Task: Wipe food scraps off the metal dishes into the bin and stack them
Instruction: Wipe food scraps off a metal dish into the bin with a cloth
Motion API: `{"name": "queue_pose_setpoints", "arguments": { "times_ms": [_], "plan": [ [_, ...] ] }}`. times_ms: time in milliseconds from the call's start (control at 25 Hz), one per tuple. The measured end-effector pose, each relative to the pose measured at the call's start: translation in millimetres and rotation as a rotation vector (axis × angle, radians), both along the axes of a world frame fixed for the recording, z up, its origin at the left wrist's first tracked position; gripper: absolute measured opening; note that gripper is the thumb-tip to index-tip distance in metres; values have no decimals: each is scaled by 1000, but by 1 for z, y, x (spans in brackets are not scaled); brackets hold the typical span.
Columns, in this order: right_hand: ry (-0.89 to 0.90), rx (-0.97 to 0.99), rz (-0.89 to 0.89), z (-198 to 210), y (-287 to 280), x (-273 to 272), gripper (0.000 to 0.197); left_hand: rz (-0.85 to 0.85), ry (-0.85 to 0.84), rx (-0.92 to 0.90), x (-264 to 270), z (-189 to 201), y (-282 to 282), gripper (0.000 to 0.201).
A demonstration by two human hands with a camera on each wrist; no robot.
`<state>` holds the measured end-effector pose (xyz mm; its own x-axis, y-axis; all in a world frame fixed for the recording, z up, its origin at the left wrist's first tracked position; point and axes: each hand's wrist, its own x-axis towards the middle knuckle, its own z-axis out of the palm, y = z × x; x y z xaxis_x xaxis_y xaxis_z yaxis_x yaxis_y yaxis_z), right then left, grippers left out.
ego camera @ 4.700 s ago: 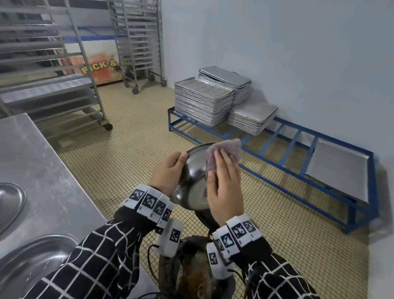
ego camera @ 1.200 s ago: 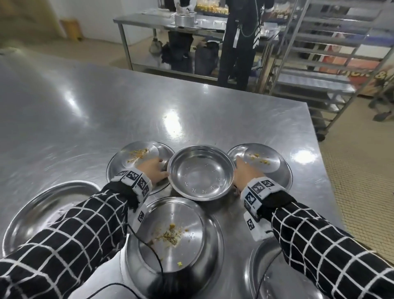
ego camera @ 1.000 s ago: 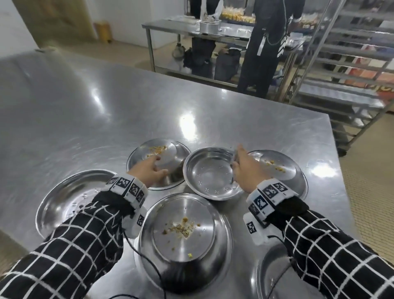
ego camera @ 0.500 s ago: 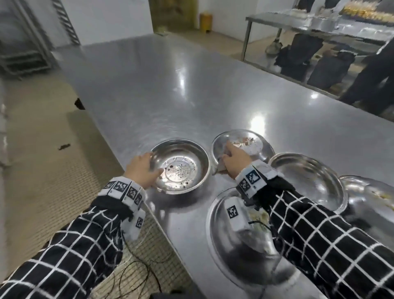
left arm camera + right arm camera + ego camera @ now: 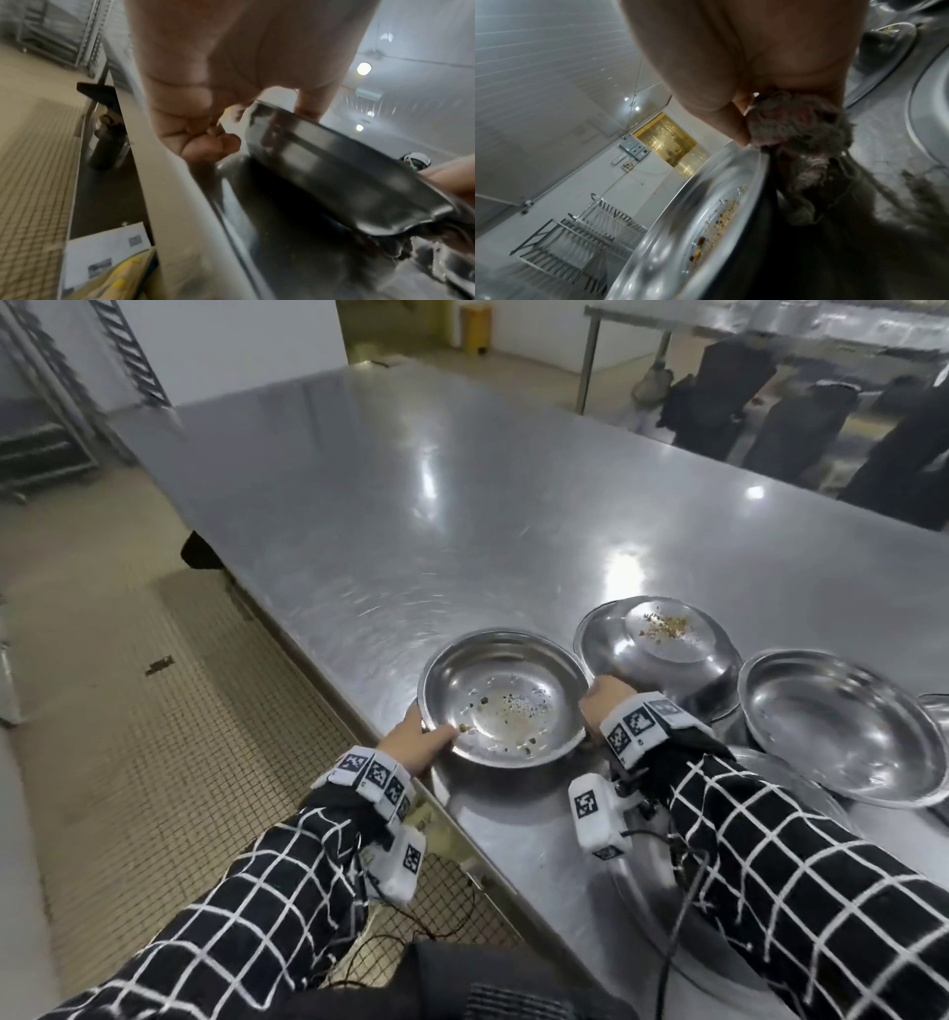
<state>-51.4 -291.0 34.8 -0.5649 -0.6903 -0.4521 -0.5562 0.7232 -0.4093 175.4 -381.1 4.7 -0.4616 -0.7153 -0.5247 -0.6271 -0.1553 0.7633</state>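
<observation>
Steel tabletop (image 5: pixel 462 505) fills the head view; a dirty bowl (image 5: pixel 506 698) sits at its near edge, left hand (image 5: pixel 418 744) gripping the rim, right hand (image 5: pixel 606 698) at the opposite rim. Beyond that bowl, an upturned dish (image 5: pixel 660 644) carries scraps: plenty left. Left wrist: fingers (image 5: pixel 205 146) curl under the bowl. Right wrist: thumb and fingers clutch a cloth (image 5: pixel 798 130) against the rim.

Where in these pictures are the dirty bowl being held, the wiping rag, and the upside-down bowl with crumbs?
dirty bowl (image 5: pixel 506 698), head view, inner floor.
wiping rag (image 5: pixel 798 121), right wrist view, bunched middle.
upside-down bowl (image 5: pixel 611 644), head view, sloping side wall.
</observation>
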Motion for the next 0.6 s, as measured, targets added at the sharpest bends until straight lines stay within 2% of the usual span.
{"name": "queue_pose_setpoints", "arguments": {
  "times_ms": [120,280,360,480,600],
  "plan": [
    [-49,-160,-207,19,9,6,24,65,189,-41,-11,19,1,62],
    [-112,-438,-402,51,32,0,33,61,364,-129,-40,56,-1,54],
    [-111,-554,-468,70,51,-8,30,31,444,-136,-59,79,6,54],
    [-81,-767,-581,96,97,-28,32,-43,547,-121,-99,107,30,48],
    [7,-846,-697,116,164,-46,33,-165,630,-97,-145,127,74,31]
  ]
}}
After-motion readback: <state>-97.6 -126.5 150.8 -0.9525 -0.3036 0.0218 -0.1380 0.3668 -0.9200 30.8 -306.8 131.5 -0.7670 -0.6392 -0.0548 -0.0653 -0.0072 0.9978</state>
